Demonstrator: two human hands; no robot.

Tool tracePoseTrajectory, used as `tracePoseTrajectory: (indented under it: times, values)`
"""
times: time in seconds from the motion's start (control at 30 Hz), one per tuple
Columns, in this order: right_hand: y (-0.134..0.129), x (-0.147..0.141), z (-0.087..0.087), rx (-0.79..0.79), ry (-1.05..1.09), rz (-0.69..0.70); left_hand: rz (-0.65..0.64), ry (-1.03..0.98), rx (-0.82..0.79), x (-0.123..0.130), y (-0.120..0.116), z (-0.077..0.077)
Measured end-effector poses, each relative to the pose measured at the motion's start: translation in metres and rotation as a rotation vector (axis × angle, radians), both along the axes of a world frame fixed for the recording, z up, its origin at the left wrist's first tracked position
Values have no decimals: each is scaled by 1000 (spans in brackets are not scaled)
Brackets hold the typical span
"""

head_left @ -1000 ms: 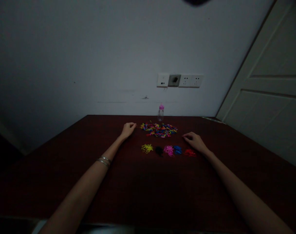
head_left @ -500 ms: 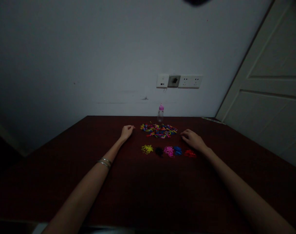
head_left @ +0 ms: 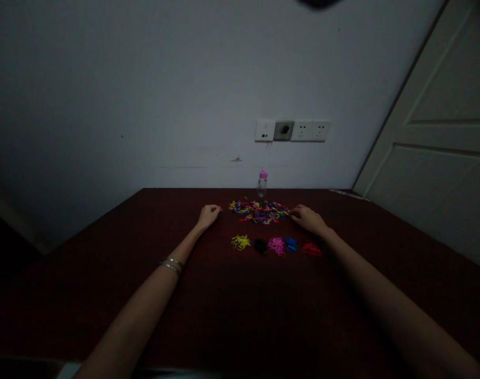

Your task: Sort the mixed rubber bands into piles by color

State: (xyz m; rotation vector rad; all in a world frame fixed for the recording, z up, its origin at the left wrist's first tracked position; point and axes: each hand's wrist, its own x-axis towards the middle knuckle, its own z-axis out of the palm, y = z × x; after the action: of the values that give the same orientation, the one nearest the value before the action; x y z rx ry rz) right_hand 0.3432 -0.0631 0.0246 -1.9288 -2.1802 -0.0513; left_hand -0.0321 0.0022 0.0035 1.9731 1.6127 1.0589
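A wide pile of mixed coloured bands (head_left: 261,212) lies on the dark red table. My right hand (head_left: 306,218) touches the pile's right edge with its fingertips; the fingers are bent together, and anything between them is too small to see. Left of the pile, my left hand (head_left: 209,215) rests on the table with its fingers curled closed, its contents hidden. Nearer to me is a row of small heaps: yellow (head_left: 240,242), black (head_left: 260,246), pink (head_left: 277,246), blue (head_left: 291,244) and red (head_left: 311,249).
A clear bottle with a pink cap (head_left: 262,183) stands behind the pile, close to the wall. Wall sockets (head_left: 292,130) are above it. A pale door (head_left: 441,142) is at the right. The table (head_left: 232,310) extends towards me.
My right hand has moved slightly left, from beside the pile to its right edge. My left hand stays about where it was, and the view has shifted a little.
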Motion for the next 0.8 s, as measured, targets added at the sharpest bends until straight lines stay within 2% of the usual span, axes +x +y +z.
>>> tracePoseTrajectory:
  times: [0.53,0.8]
  values:
    - [2,-12,0,44,-54,-16,-5,-31,-20,3,-10,9]
    - [2,-7,-3,91,-3,-36,-24,4,-4,2,-6,5]
